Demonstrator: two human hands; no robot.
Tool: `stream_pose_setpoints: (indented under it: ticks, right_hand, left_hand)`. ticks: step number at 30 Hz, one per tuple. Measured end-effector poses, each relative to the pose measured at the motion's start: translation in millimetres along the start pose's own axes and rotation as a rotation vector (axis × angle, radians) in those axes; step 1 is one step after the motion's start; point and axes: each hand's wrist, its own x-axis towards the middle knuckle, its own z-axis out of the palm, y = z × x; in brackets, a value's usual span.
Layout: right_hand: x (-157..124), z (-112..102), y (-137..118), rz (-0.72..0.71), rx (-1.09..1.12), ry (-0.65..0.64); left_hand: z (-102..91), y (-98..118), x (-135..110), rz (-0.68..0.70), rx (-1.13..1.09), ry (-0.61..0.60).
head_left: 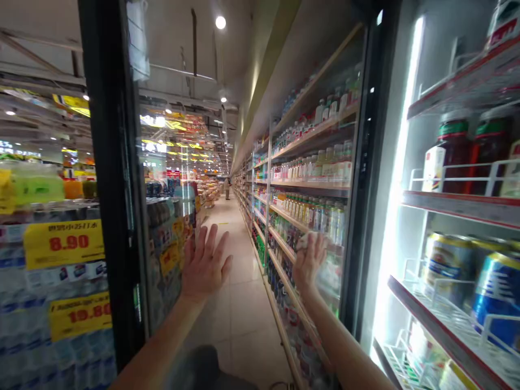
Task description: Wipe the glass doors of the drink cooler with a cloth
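My left hand (205,265) is raised with its fingers spread and its palm facing away, flat against or just short of the glass door (162,162) with the black frame on my left. My right hand (309,262) is pressed to the glass panel (325,135) on the right, with a crumpled white cloth (309,239) under its fingertips. Through that panel I see shelves of bottled drinks (312,211). Both forearms reach up from the bottom of the view.
An open lit cooler (459,206) at the right holds dark bottles and blue cans on wire-fronted shelves. Stacked water packs with yellow price tags (63,244) stand at the left. A tiled aisle (235,303) runs ahead, with a person (227,188) far down it.
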Motion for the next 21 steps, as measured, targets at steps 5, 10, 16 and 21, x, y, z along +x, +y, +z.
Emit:
stream_pose_setpoints:
  ticks: [5, 10, 16, 21]
  right_hand:
    - [-37, 0, -29, -0.488, 0.149, -0.277]
    - [-10, -5, 47, 0.040, -0.056, -0.011]
    - [-69, -13, 2, -0.140, 0.000, -0.134]
    - [-76, -18, 16, -0.297, 0.028, -0.228]
  left_hand:
    - [7.7, -7, -1, 0.024, 0.020, 0.002]
    - [9.1, -7, -1, 0.029, -0.005, -0.006]
    - [11.5, -8, 0, 0.047, 0.001, 0.025]
    - [11.0, -9, 0, 0.029, -0.038, -0.007]
